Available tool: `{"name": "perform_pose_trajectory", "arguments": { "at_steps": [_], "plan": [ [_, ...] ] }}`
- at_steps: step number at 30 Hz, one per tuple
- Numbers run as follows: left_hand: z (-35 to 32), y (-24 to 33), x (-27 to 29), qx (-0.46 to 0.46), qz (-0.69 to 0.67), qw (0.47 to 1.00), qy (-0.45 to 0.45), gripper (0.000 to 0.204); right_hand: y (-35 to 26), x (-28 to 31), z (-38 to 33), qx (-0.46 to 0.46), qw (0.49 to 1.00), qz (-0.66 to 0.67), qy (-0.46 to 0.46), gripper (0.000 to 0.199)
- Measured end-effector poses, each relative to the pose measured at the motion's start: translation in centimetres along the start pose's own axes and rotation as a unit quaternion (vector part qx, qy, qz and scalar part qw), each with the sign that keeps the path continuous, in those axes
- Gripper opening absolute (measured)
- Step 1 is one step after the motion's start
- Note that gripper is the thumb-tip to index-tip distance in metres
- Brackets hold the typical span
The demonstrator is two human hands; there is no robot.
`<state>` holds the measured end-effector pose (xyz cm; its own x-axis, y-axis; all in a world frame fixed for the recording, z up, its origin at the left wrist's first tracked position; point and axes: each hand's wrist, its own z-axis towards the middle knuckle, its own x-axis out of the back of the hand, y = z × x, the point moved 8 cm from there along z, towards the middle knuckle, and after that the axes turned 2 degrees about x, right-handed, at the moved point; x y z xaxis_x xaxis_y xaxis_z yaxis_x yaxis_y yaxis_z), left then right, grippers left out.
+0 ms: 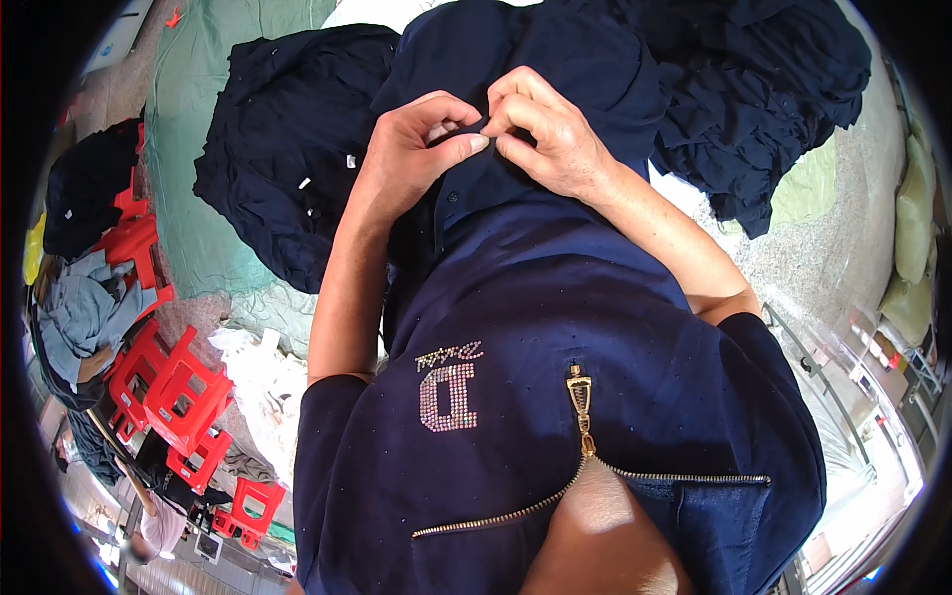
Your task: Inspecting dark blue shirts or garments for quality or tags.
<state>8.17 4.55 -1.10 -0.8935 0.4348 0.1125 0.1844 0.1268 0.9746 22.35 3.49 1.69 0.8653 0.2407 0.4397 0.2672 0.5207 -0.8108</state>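
Note:
Across my lap lies a dark navy garment (516, 45) with a small dark button (453, 196) on its front edge. My left hand (421, 149) is closed in a pinch on a fold of this cloth. Right beside it, my right hand (552, 139) pinches the same fold, and the fingertips of the two hands nearly touch. Whether a small thing such as a button or thread sits between the fingertips is too small to tell.
Heaps of dark navy clothes lie to the left (288, 149) and right (764, 89), the left one with small white tags. A green sheet (188, 198) covers the floor. Red plastic stools (183, 392) stand at left, near grey-blue cloth (89, 302). Another person (159, 526) appears far lower left.

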Motion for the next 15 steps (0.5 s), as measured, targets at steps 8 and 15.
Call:
{"name": "perform_pose_trajectory", "arguments": {
  "at_steps": [8,15],
  "plan": [
    [-0.5,2.1,-0.9,-0.119,0.162,0.978,0.055,0.014,2.3,0.0,-0.7,-0.135,0.991,0.005,-0.016,0.017],
    [-1.3,3.1,-1.9,-0.225,0.27,0.93,0.109,0.016,2.5,0.0,-0.7,-0.126,0.992,0.019,0.007,0.015]
  ]
}}
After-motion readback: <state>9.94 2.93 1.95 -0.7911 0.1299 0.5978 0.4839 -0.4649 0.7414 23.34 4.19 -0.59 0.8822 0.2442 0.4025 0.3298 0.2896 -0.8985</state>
